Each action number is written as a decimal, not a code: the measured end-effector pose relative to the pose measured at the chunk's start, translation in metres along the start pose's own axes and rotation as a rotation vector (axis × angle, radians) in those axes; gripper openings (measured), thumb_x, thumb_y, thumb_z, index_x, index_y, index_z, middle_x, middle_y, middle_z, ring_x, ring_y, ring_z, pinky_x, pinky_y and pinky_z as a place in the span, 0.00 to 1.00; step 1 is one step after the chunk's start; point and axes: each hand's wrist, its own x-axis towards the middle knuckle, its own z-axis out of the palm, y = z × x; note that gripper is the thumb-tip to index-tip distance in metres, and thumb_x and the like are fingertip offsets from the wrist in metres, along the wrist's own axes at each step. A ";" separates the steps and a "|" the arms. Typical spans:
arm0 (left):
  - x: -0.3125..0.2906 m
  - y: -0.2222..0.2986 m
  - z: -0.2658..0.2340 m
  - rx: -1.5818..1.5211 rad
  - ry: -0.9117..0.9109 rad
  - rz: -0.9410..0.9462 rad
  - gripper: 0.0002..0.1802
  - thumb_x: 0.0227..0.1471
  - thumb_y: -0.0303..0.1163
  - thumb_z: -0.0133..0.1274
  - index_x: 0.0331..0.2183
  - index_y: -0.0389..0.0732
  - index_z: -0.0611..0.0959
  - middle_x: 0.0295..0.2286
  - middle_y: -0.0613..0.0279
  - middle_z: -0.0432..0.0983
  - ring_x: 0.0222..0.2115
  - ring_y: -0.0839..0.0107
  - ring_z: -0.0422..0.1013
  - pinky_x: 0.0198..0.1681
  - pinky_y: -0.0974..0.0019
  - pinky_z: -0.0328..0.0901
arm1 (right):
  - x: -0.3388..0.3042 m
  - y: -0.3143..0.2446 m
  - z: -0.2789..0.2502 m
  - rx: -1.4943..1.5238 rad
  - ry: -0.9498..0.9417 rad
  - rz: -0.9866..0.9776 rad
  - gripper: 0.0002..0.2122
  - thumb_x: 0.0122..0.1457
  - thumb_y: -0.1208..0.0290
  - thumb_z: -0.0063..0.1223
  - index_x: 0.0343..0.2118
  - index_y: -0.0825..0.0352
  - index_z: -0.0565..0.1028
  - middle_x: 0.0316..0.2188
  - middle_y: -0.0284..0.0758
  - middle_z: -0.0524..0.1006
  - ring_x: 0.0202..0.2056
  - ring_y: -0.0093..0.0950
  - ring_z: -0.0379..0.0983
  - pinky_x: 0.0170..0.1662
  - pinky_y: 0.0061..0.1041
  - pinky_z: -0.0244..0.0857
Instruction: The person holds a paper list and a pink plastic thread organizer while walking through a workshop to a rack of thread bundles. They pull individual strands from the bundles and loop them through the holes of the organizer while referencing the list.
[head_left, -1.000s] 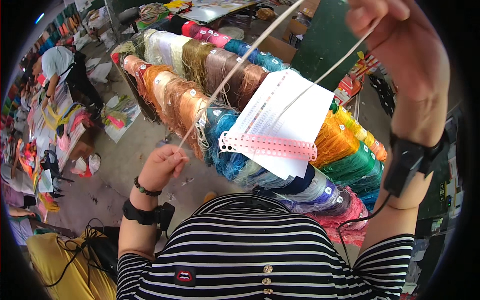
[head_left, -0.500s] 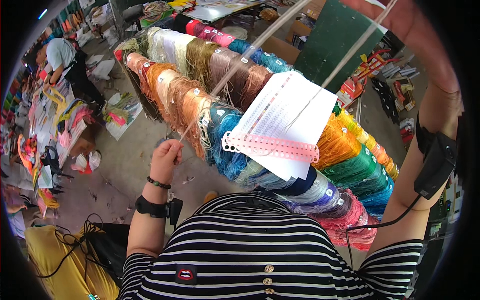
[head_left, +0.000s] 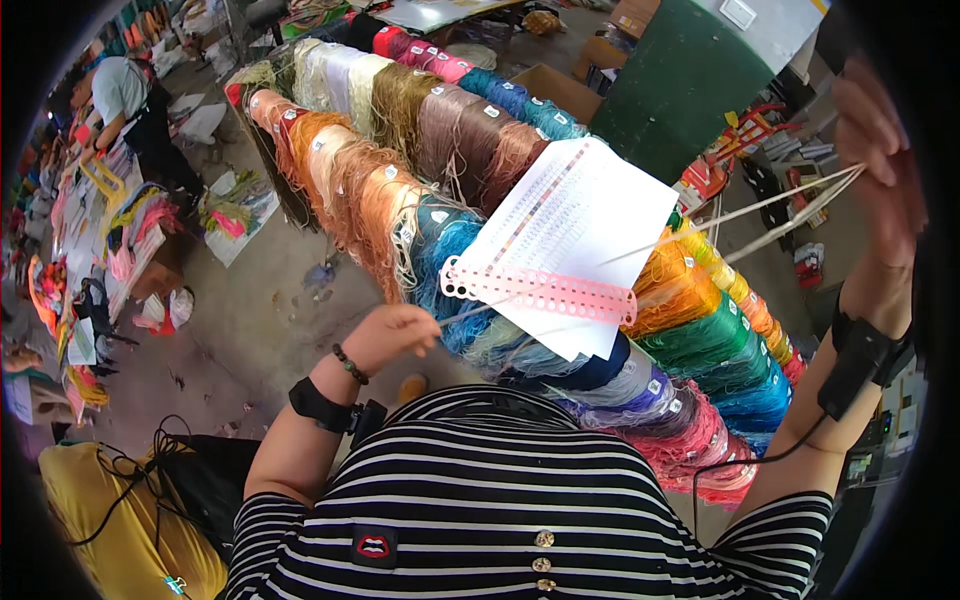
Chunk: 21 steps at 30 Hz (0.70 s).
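My left hand (head_left: 396,335) is closed in a pinch on one end of pale thread, just left of the blue skeins. My right hand (head_left: 880,165), partly blurred, is raised at the far right with the other end of the pale thread (head_left: 800,216) in its fingers. Two stretches of thread fan out from the right hand; they pass over a white printed sheet (head_left: 575,215) and a pink strip with rows of punched holes (head_left: 540,290). Sheet and strip lie on top of rows of coloured thread skeins (head_left: 480,135).
A green cabinet (head_left: 675,90) stands behind the skeins, near open cardboard boxes (head_left: 560,97). At left a person (head_left: 135,115) bends over a low surface heaped with coloured yarn. Yellow fabric (head_left: 120,530) and a black cable lie at lower left.
My right hand has swung from the top down to the far right, bringing the thread lower across the sheet. My left hand has moved right and slightly toward me, still pinching.
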 end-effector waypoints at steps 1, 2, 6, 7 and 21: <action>0.000 0.003 0.004 -0.008 0.000 0.001 0.09 0.60 0.35 0.49 0.36 0.41 0.79 0.28 0.69 0.77 0.25 0.82 0.71 0.25 0.80 0.60 | -0.005 0.004 -0.001 -0.029 0.061 0.024 0.12 0.62 0.60 0.53 0.37 0.65 0.78 0.24 0.24 0.70 0.26 0.11 0.58 0.28 0.15 0.52; 0.002 0.006 0.007 0.015 -0.029 -0.038 0.09 0.60 0.35 0.50 0.38 0.41 0.79 0.32 0.68 0.77 0.28 0.81 0.72 0.27 0.80 0.61 | -0.015 0.007 0.003 -0.043 0.111 0.053 0.12 0.62 0.60 0.53 0.37 0.65 0.78 0.24 0.23 0.70 0.26 0.11 0.57 0.28 0.15 0.51; 0.016 -0.016 -0.004 -0.187 0.217 -0.029 0.11 0.59 0.34 0.53 0.42 0.41 0.77 0.39 0.66 0.77 0.34 0.78 0.74 0.32 0.78 0.66 | -0.066 0.016 0.083 0.372 0.024 0.172 0.10 0.59 0.64 0.57 0.37 0.64 0.81 0.33 0.29 0.79 0.29 0.16 0.69 0.37 0.15 0.61; 0.020 -0.009 0.000 -0.293 0.320 -0.062 0.11 0.58 0.33 0.54 0.42 0.42 0.75 0.38 0.66 0.77 0.36 0.76 0.74 0.34 0.76 0.68 | -0.088 -0.003 0.117 0.265 -0.160 0.304 0.09 0.58 0.68 0.57 0.38 0.64 0.81 0.34 0.29 0.79 0.33 0.17 0.72 0.38 0.17 0.64; 0.044 0.002 0.017 -0.484 0.395 0.033 0.19 0.56 0.25 0.52 0.48 0.41 0.67 0.36 0.59 0.76 0.36 0.71 0.76 0.37 0.74 0.70 | -0.237 -0.012 0.345 0.284 -0.950 0.289 0.10 0.55 0.65 0.51 0.26 0.64 0.81 0.24 0.45 0.77 0.28 0.44 0.75 0.34 0.39 0.68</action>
